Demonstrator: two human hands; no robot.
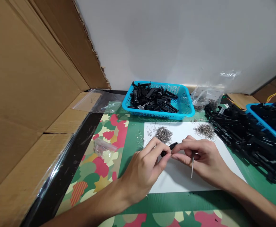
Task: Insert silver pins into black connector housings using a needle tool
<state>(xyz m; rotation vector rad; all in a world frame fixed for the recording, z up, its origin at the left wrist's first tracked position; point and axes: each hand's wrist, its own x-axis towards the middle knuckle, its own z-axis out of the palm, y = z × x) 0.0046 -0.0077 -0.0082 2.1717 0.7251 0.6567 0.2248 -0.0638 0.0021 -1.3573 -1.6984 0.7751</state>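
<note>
My left hand pinches a small black plastic part over a white sheet. My right hand has its fingertips closed against the same part from the right, and a thin metal tool sticks down out of its curled fingers. Two heaps of tiny metal springs, one just beyond my left hand and one beyond my right, lie on the far side of the sheet.
A blue basket of black parts stands behind the sheet. A pile of black parts and another blue basket sit on the right. Clear bags lie at the back, and another bag on the patterned mat. Cardboard walls the left.
</note>
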